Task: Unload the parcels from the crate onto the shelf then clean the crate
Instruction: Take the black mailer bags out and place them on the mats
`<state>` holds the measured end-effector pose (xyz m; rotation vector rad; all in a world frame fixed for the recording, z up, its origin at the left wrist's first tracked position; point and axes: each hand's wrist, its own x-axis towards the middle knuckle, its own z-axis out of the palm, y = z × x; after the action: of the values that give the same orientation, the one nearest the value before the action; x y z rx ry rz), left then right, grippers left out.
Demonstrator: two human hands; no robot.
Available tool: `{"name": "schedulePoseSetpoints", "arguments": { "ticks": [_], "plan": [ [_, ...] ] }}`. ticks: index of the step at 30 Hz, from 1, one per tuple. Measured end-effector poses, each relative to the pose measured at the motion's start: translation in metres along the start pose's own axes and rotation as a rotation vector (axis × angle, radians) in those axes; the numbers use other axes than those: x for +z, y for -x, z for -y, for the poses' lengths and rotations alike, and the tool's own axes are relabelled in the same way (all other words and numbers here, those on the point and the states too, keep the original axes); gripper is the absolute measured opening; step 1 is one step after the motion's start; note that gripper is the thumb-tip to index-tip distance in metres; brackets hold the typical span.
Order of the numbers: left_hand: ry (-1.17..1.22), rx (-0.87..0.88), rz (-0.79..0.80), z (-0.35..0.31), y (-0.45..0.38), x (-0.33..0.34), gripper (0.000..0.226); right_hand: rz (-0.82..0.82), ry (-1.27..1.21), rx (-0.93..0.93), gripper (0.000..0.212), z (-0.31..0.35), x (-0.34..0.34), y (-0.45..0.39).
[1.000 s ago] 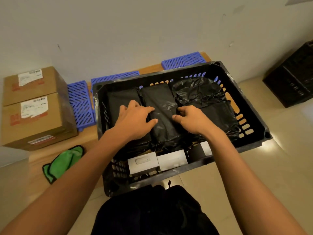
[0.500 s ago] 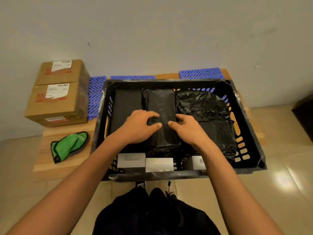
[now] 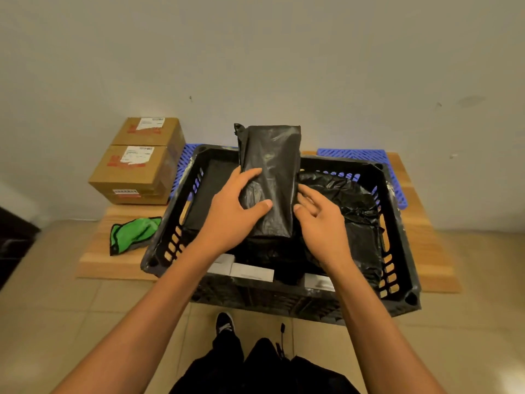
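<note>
Lifted since the earlier frame, the black-wrapped parcel (image 3: 270, 172) now stands tilted above the crate (image 3: 397, 223), its top past the far rim. Left hand (image 3: 233, 211) has its grip curled round the parcel's left side; right hand (image 3: 321, 220) touches its right edge with fingers loosely spread

Dim warm light, soft focus, wide-angle bowing

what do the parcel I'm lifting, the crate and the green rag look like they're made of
Parcel: thin glossy black plastic film, judging by its wrinkles and sheen. Crate: rigid black plastic, apparently moulded, with slotted walls and scuffed rims. Green rag: soft matte cloth, possibly microfibre, lying crumpled with a dark edge.
</note>
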<state>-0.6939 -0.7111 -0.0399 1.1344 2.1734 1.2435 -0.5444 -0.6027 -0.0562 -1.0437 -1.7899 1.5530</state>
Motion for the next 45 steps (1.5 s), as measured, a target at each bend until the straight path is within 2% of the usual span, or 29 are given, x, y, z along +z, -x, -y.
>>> {"name": "schedulePoseSetpoints", "arguments": {
  "ticks": [3, 7, 11, 14, 18, 23, 27, 31, 34, 38, 40, 43, 45],
  "plan": [
    [-0.005, 0.012, -0.048, -0.008, 0.01, 0.005, 0.073, 0.035, -0.126, -0.039, 0.052, 0.004, 0.0, 0.008],
    [0.028, -0.069, -0.092, -0.016, 0.019, 0.015, 0.1, 0.09, -0.191, -0.113, 0.064, 0.008, 0.0, 0.014],
    [0.05, -0.108, -0.146, -0.019, 0.024, 0.018, 0.114, 0.134, -0.244, -0.191, 0.063, 0.01, 0.0, 0.023],
    [0.012, -0.123, -0.14, -0.02, 0.026, 0.017, 0.11, 0.148, -0.296, -0.22, 0.062, 0.009, 0.0, 0.028],
    [0.037, -0.112, -0.212, -0.023, 0.03, 0.014, 0.101, 0.13, -0.375, -0.248, 0.058, 0.009, -0.003, 0.031],
    [0.149, -0.055, -0.267, -0.03, 0.038, 0.012, 0.092, 0.019, -0.493, -0.095, 0.037, 0.006, -0.009, 0.019],
    [0.266, 0.01, -0.246, -0.041, 0.04, 0.009, 0.088, 0.167, -0.525, 0.023, 0.034, 0.005, -0.007, 0.011],
    [0.466, 0.033, -0.177, -0.049, 0.04, 0.01, 0.084, 0.335, -0.533, 0.008, 0.029, 0.014, 0.001, 0.011],
    [0.598, 0.035, -0.112, -0.05, 0.039, 0.008, 0.077, 0.457, -0.58, 0.024, 0.036, 0.017, 0.003, 0.014],
    [0.538, 0.061, -0.039, -0.049, 0.037, 0.005, 0.053, 0.461, -0.686, 0.059, 0.041, 0.014, 0.002, 0.011],
    [0.468, 0.089, -0.111, -0.046, 0.038, 0.004, 0.042, 0.399, -0.68, 0.073, 0.046, 0.012, 0.001, 0.008],
    [0.277, 0.137, -0.258, -0.04, 0.038, -0.002, 0.052, 0.28, -0.553, 0.004, 0.058, 0.005, 0.001, 0.007],
    [0.178, 0.15, -0.266, -0.037, 0.037, -0.004, 0.054, 0.2, -0.457, -0.077, 0.068, 0.002, 0.003, 0.008]
  ]
}}
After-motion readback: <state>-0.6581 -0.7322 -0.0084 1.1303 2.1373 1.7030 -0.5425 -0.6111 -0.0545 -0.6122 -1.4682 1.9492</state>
